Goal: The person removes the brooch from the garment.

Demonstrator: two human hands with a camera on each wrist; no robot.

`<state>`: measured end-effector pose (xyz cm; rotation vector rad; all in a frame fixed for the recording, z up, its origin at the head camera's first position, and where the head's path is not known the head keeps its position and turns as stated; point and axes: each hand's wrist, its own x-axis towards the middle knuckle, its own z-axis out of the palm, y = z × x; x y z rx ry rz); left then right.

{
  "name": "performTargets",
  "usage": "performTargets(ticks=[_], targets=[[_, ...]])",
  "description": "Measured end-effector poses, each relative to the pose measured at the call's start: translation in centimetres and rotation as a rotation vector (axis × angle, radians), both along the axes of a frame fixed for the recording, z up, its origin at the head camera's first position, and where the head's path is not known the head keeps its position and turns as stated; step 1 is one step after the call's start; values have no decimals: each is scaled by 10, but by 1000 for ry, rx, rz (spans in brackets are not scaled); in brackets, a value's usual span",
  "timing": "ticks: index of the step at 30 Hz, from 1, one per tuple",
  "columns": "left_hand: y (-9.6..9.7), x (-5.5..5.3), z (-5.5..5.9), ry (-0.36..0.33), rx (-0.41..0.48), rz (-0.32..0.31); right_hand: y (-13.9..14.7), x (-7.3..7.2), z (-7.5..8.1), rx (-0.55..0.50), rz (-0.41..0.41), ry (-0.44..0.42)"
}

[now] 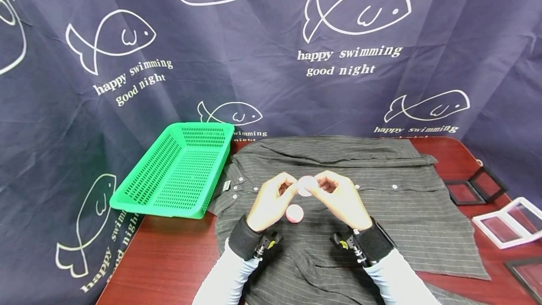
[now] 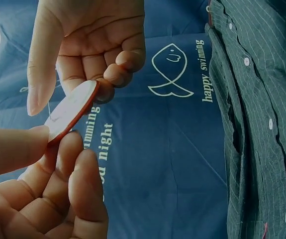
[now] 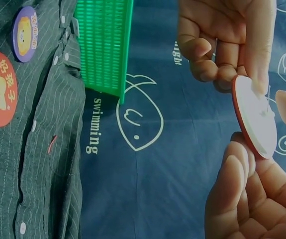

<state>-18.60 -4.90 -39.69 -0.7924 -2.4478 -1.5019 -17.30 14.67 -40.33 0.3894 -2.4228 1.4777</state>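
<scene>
Over the dark striped shirt (image 1: pixel 402 220), both hands meet at a round pin-back badge (image 1: pixel 307 186). Its white back and red rim show in the left wrist view, with a thin pin standing out from the back. My left hand (image 1: pixel 271 201) pinches one edge between thumb and fingers. My right hand (image 1: pixel 343 199) has curled fingers behind the opposite edge, its thumb by the pin. Below them on the shirt lies a red badge (image 3: pixel 0 89) with a yellow star figure. A purple badge (image 3: pixel 25 34) with a cartoon face lies beside it in the right wrist view.
A green plastic basket (image 1: pixel 169 209) stands at the table's left side. On the right are a black folding frame (image 1: pixel 470 187), a white folding frame (image 1: pixel 501 244) and part of another dark frame (image 1: pixel 518 279). Behind the reddish table (image 1: pixel 169 258) hangs a blue fish-print curtain (image 1: pixel 271 60).
</scene>
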Motion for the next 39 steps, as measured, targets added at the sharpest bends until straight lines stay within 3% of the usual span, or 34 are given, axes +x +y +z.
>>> performTargets(ticks=[7,39], targets=[[1,-1,-1,-15,-9,5,0,1,1,10,-18,-34],[1,3,-1,41,-32,-4,-1,1,-1,17,-8,21]])
